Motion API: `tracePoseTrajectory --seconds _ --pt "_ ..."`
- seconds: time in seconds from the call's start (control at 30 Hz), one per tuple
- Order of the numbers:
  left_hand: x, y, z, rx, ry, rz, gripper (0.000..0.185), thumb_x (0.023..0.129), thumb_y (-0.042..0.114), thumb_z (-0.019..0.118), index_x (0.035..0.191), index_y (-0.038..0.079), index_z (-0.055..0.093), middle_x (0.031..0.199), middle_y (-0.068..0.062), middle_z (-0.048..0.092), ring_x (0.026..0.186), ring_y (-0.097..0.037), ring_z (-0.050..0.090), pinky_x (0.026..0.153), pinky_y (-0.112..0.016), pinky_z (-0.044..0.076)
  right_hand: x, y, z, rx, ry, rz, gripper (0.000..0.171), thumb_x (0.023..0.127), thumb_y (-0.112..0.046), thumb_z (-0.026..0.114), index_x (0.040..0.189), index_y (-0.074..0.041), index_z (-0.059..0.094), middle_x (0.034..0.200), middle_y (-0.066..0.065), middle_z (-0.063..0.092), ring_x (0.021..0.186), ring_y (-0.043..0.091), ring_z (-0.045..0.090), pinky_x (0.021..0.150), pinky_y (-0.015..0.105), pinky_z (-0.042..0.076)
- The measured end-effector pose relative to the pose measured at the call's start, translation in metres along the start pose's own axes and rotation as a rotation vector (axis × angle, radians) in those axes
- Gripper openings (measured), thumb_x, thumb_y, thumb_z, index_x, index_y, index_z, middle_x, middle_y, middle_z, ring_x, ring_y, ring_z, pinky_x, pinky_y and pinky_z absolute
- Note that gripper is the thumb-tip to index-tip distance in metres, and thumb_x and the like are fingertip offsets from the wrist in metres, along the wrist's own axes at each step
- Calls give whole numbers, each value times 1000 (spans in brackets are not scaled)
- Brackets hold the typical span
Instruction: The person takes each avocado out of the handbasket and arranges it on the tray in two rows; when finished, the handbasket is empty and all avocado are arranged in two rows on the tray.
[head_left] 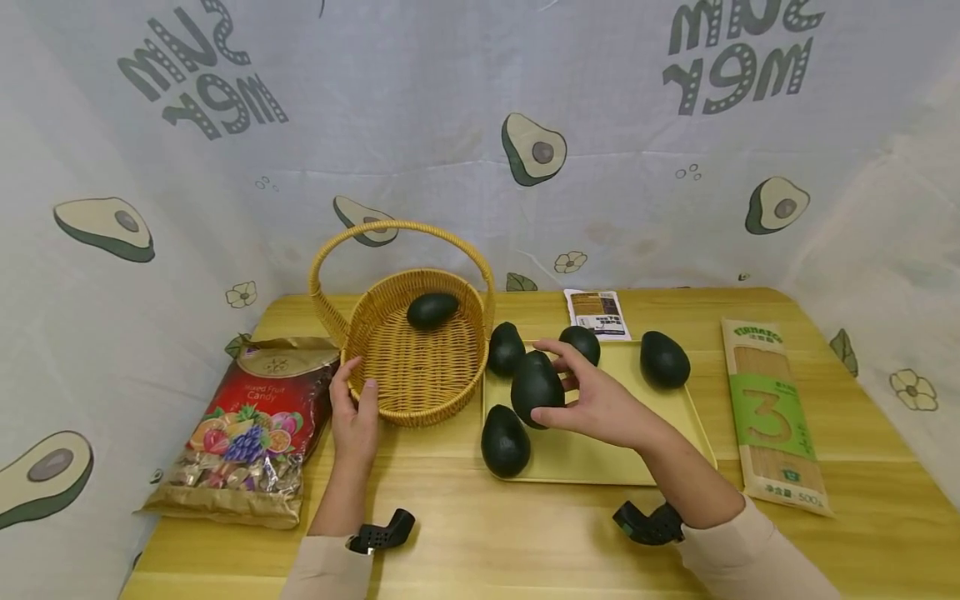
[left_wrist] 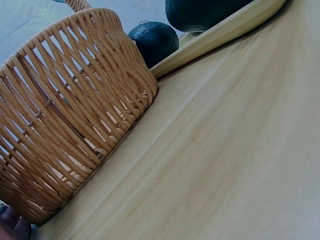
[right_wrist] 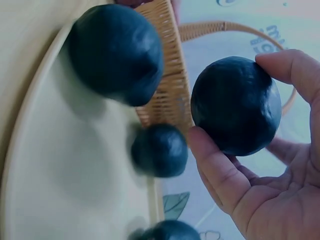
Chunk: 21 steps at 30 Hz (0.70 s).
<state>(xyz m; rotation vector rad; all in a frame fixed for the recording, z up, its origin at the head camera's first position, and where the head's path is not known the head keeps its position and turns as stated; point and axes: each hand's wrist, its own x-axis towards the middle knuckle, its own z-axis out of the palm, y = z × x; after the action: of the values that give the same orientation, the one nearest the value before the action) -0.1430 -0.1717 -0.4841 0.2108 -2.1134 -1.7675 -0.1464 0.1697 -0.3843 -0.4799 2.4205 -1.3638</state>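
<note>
The right hand (head_left: 603,404) grasps an avocado (head_left: 536,387) between thumb and fingertips, up over the left part of the tray (head_left: 600,462), probably spanned near both ends for a secure hold. The left hand (head_left: 355,429) lies at the side of the basket (head_left: 405,371), seemingly to steady it; from here I can't tell whether its fingers clench the rim or merely touch. The held avocado's narrow end points away from the person, its long axis running roughly front to back.

Behind the bare fingers (head_left: 566,353) sit two small black cameras (head_left: 386,532), bent in shape, with tiny holes on the left one; farther back are plain beige sleeves (head_left: 330,571).
</note>
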Motion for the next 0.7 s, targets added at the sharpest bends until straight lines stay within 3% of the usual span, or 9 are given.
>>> tracePoseTrajectory --seconds 0.3,0.7 --pt "0 -2 2 -15 2 1 42 105 17 51 146 10 45 159 -13 32 153 -30 21 123 -59 17 -18 23 -12 -42 -7 23 81 87 -28 81 154 -19 37 134 24 51 114 35 59 87 39 56" --pt "0 -2 1 -9 6 -5 42 105 18 51 147 14 45 161 -11 31 154 -29 20 123 -59 16 -34 49 -23 -38 -45 105 84 88 -30 81 155 -14 33 143 31 46 110 34 65 77 38 54"
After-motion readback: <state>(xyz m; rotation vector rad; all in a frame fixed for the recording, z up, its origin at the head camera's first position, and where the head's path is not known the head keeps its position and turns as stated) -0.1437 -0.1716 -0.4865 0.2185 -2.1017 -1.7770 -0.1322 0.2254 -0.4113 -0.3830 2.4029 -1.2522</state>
